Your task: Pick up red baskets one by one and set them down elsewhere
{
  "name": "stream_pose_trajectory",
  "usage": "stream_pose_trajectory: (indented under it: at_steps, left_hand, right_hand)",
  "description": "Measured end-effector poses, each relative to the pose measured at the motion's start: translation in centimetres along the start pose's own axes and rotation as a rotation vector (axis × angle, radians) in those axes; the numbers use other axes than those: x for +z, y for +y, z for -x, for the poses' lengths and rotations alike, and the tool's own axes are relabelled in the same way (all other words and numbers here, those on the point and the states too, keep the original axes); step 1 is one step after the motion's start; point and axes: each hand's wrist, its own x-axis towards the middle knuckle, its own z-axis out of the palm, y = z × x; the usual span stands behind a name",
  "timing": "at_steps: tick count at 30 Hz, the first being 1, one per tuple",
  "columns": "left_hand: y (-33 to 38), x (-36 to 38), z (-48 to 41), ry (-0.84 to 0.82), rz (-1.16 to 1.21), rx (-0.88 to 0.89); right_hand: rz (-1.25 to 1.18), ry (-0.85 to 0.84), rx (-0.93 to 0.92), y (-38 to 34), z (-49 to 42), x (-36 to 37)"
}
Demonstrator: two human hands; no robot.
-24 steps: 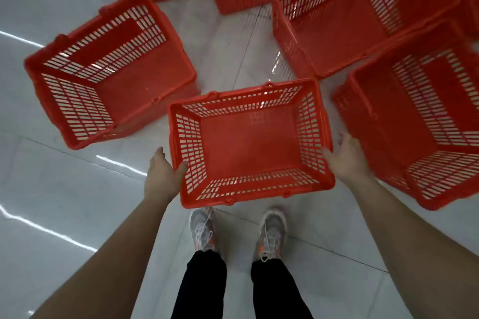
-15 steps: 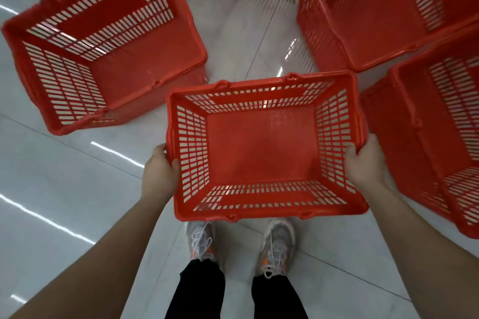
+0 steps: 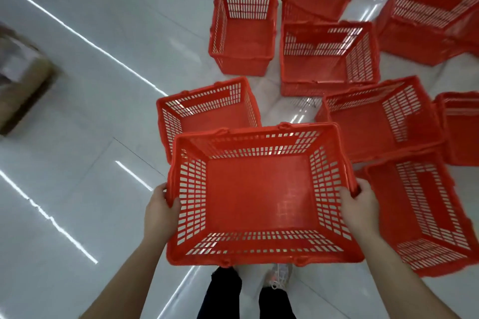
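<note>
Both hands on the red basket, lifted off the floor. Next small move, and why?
Probably carry it forward and lower it into the basket just ahead. The left hand and right hand grip the held basket by its side rims, level and empty; the one ahead sits upright, open and empty.

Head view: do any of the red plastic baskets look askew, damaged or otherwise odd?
No damage shows. The red slatted plastic basket held by the left hand and right hand is empty. The other red baskets on the floor sit scattered at mixed angles, not in rows.
</note>
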Motion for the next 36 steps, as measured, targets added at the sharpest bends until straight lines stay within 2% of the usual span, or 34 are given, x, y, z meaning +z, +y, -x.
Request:
stream_pose_trajectory:
  at_steps: [8,16,21,25,31,36]
  left_hand:
    - [3.3,-12.6,-3.5,0.08,0.153,-0.013]
    - [4.8,-14.4,-13.1,0.176,0.186,-0.038]
    - [5.0,-10.9,-20.8,0.211,0.193,-0.106]
    - [3.8,-6.3,-26.7,0.225,0.191,-0.135]
    - [0.0,-0.6,-32.9,0.204,0.224,-0.196]
    - [-2.5,2.3,-34.7,0.121,0.205,-0.221]
  right_hand:
    - [-0.002,-0.029,-0.169,-17.3,-0.7,3.0]
    - [-0.031,-0.135,-0.23,-24.7,-7.4,11.4]
    - [-0.133,-0.229,-0.151,-24.8,-14.1,18.1]
    - [-0.197,-0.217,-0.119,-22.8,-19.3,23.9]
    - [-0.114,-0.316,-0.096,-16.9,-23.9,31.5]
    - [0.038,-0.345,-0.086,-12.7,-24.9,34.2]
